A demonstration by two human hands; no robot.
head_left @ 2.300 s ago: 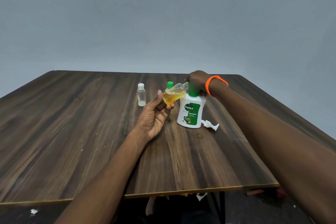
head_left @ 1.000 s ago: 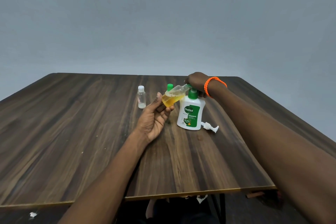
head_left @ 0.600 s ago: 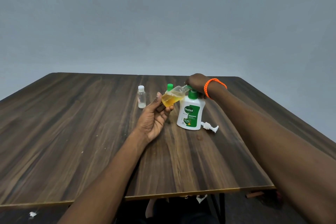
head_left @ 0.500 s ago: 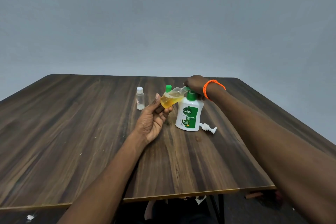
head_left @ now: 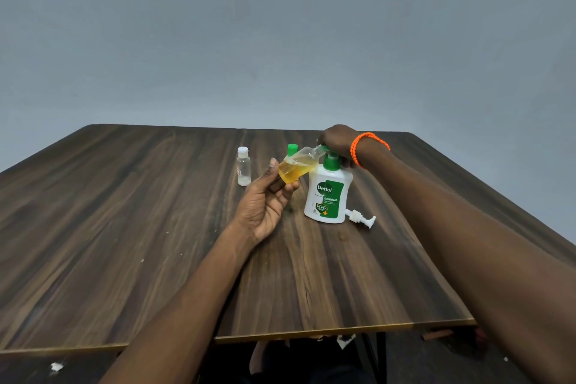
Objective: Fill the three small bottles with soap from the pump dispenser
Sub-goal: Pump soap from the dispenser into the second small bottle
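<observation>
My left hand (head_left: 265,199) holds a small clear bottle (head_left: 296,165) tilted, about half full of yellow soap, its mouth at the green nozzle of the white Dettol pump dispenser (head_left: 328,196). My right hand (head_left: 336,140), an orange bracelet on its wrist, rests on top of the green pump head with fingers curled over it. Another small clear bottle (head_left: 243,167) with a white cap stands upright to the left. Behind the held bottle a green cap (head_left: 292,149) of another bottle shows; its body is hidden.
A loose white pump head (head_left: 361,219) lies on the dark wooden table (head_left: 124,227) just right of the dispenser. The table's front edge runs near me, with a seam between two tabletops. A grey wall stands behind.
The hands, the held bottle and the dispenser stay in the same pose. The soap level in the held bottle looks about the same. Only the view shifts slightly.
</observation>
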